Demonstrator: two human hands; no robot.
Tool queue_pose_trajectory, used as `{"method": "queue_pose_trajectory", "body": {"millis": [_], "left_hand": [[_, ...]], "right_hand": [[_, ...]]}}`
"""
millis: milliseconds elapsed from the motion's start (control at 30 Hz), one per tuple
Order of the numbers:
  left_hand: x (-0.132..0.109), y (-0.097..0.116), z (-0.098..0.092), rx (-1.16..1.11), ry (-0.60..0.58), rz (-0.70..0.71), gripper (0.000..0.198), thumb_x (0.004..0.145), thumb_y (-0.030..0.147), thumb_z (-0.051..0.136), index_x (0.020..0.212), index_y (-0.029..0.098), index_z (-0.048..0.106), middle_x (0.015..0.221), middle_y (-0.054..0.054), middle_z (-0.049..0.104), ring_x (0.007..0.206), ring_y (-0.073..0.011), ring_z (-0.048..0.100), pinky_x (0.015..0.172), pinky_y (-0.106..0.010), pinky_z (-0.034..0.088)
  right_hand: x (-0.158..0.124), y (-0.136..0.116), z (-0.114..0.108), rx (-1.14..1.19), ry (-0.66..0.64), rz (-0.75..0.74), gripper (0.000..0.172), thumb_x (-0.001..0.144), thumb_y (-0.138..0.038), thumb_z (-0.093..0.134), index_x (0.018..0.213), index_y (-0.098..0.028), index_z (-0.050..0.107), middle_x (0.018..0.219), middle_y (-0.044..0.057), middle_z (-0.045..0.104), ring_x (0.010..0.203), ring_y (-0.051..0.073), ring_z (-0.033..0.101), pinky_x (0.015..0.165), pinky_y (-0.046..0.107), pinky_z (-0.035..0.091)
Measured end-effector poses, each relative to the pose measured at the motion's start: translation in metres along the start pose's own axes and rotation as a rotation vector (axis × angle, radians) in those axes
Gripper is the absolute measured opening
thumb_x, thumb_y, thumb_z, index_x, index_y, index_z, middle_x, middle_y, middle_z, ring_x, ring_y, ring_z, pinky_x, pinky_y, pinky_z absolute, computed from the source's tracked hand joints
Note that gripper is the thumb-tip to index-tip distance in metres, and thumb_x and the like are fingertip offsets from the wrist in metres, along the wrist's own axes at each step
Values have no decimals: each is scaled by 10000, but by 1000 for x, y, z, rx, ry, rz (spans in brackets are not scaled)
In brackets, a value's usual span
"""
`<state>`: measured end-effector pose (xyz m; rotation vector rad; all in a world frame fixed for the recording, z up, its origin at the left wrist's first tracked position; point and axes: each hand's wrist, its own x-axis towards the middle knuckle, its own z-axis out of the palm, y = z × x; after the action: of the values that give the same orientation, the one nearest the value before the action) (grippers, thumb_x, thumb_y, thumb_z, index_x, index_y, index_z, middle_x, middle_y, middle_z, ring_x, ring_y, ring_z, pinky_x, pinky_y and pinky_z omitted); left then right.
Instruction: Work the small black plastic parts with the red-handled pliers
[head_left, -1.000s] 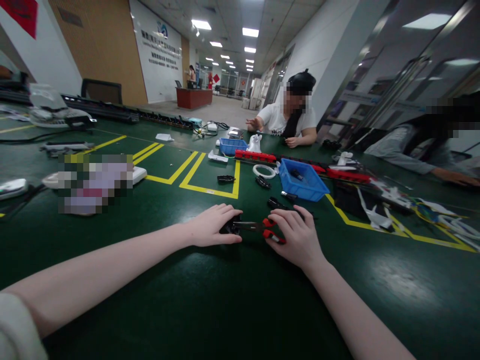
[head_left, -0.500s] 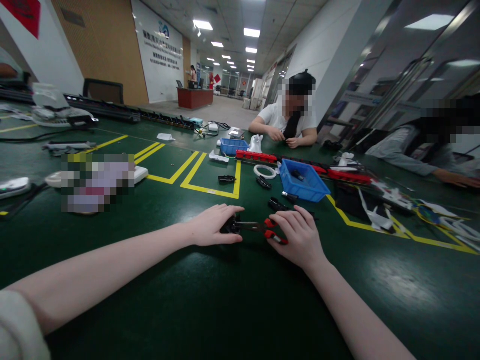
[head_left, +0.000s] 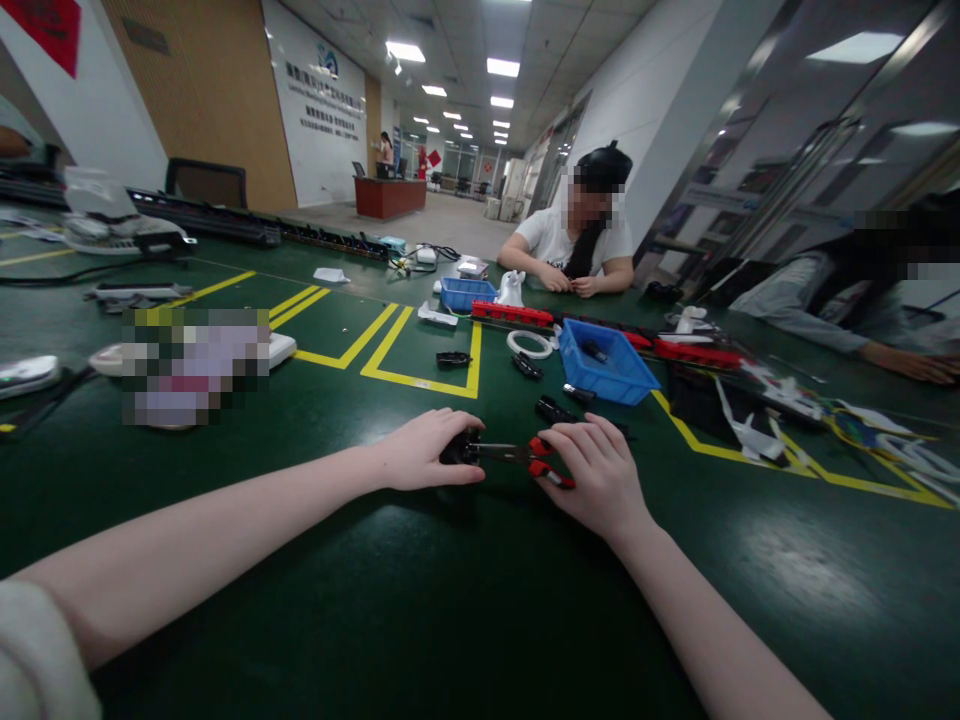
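My left hand (head_left: 431, 450) is closed around a small black part (head_left: 459, 448), whose exact kind I cannot make out; the palm and fingers hide much of it. My right hand (head_left: 596, 465) grips the red-and-black handles of long-nosed pliers (head_left: 538, 462). Their thin metal jaws point left and reach the black part at my left fingertips. Just beyond my right fingers lies another black piece (head_left: 553, 409), partly hidden. Both hands are low over the green table (head_left: 420, 600).
Past my hands are a blue bin (head_left: 611, 365) with a dark piece inside, a white ring (head_left: 529, 345), small black parts (head_left: 454, 359) and red strips (head_left: 517, 314). A blurred phone-like object (head_left: 199, 375) lies left. A person (head_left: 577, 235) sits opposite, another (head_left: 810, 300) at right.
My hands and the pliers stay almost in the same place. The person opposite has shifted slightly.
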<state>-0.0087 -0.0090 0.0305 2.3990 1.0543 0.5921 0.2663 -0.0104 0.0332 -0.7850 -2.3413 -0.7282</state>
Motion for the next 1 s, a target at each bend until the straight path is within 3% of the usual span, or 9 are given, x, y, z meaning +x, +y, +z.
{"method": "queue_pose_trajectory", "body": {"millis": [167, 467, 667, 1000], "left_hand": [[0, 0, 1, 2, 9, -34, 681, 801, 566, 662, 1318, 162, 479, 1178, -126, 621, 1054, -281, 593, 867, -407, 493], [1, -4, 0, -26, -15, 14, 551, 883, 534, 581, 1298, 174, 531, 1147, -101, 637, 1037, -256, 599, 874, -390, 478], [2, -1, 0, 17, -26, 44, 599, 838, 539, 635, 1294, 168, 522, 1173, -108, 626, 1054, -267, 595, 887, -398, 474], [-1, -1, 0, -127, -5, 35, 671, 803, 459, 704, 1357, 196, 432, 1303, -102, 564, 1161, -257, 569, 976, -419, 476]], "right_hand": [[-1, 1, -1, -7, -7, -6, 299, 810, -257, 649, 1089, -162, 602, 999, 97, 696, 932, 239, 623, 973, 454, 416], [0, 0, -5, -30, -15, -8, 318, 829, -244, 625, 1139, -184, 589, 1022, 92, 688, 951, 248, 605, 925, 440, 432], [-1, 1, -3, -33, -8, -22, 286, 829, -269, 635, 1097, -180, 587, 1002, 83, 692, 930, 229, 613, 948, 425, 408], [-3, 5, -1, -5, 2, 86, 379, 809, -269, 645, 1174, -181, 593, 1054, 100, 688, 980, 262, 614, 934, 453, 403]]}}
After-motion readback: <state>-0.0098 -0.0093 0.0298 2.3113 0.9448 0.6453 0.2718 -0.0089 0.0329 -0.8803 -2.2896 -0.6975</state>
